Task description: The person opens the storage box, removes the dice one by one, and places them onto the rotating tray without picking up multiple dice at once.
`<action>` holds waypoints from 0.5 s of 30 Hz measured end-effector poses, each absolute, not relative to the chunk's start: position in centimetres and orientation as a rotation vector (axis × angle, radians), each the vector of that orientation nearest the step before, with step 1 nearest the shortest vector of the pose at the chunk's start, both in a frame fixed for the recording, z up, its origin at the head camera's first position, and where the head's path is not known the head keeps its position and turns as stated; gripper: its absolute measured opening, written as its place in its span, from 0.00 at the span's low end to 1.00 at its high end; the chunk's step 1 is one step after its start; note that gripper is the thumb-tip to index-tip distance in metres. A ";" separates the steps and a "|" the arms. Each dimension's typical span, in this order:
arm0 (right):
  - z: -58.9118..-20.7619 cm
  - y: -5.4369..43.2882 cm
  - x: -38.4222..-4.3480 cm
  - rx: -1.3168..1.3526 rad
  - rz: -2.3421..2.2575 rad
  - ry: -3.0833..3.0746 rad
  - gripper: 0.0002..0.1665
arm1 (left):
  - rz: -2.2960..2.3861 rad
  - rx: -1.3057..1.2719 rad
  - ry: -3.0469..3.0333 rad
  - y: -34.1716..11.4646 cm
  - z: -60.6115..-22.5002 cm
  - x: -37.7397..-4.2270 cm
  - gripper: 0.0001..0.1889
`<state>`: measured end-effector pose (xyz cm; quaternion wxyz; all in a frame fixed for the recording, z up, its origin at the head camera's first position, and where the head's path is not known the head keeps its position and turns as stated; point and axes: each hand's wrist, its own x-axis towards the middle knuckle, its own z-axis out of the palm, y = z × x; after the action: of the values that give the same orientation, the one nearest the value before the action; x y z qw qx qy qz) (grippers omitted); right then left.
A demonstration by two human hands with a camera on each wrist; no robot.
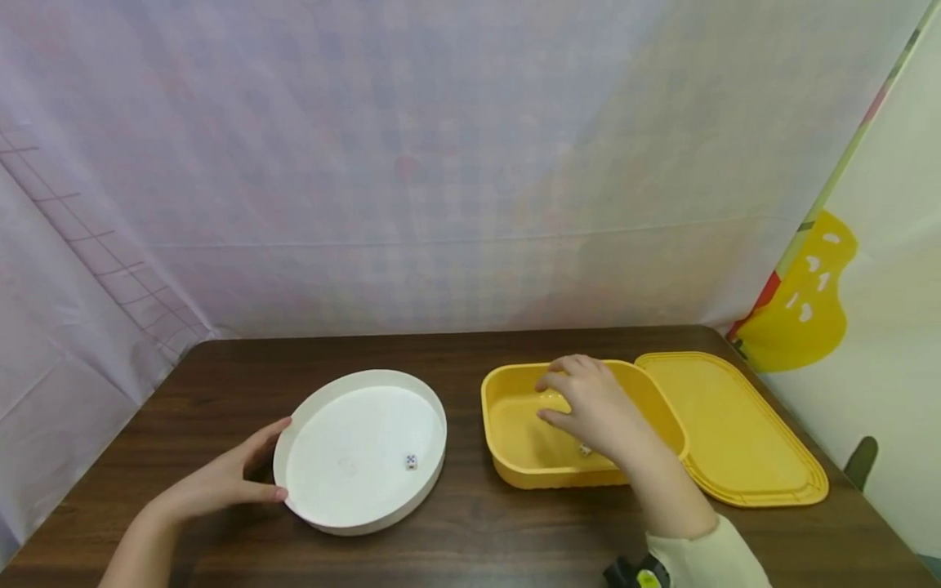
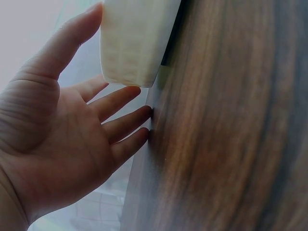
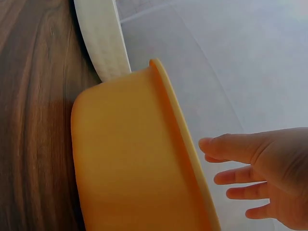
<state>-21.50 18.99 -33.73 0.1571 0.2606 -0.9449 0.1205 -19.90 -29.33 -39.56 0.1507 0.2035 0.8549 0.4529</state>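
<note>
My left hand (image 1: 220, 482) is at the left side of a round white tray (image 1: 353, 449), thumb and fingertips right at its wall. In the left wrist view, the fingers (image 2: 125, 122) are spread and fairly straight beside the tray's pale side (image 2: 134, 43). Inside the tray lies a white die (image 1: 411, 461) with dark pips. Over a yellow rectangular tub (image 1: 507, 425) hovers my right hand (image 1: 591, 408), fingers loosely bent with nothing between them. Another small white die (image 1: 585, 449) shows on the tub's floor, just below the hand. The hand hides part of the tub's inside.
A flat yellow lid (image 1: 735, 433) lies right of the tub on the dark wooden table (image 1: 470, 539). Pale patterned cloth (image 1: 441, 163) hangs behind the table. A black device with a yellow-green mark (image 1: 648, 579) sits by the right sleeve (image 1: 706, 555).
</note>
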 end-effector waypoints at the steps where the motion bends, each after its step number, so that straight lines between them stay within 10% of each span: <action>1: -33.8 19.1 -21.5 0.739 0.344 -2.709 0.15 | 1.304 0.586 2.452 -29.3 -39.6 -19.9 0.49; 15: -34.7 20.1 -22.4 0.658 0.323 -2.799 0.16 | 1.306 0.587 2.461 -29.3 -39.6 -19.9 0.49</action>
<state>-22.37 20.14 -34.65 0.1239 0.2257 -0.9599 0.1108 -19.90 -29.35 -39.64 0.1466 0.2038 0.8551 0.4536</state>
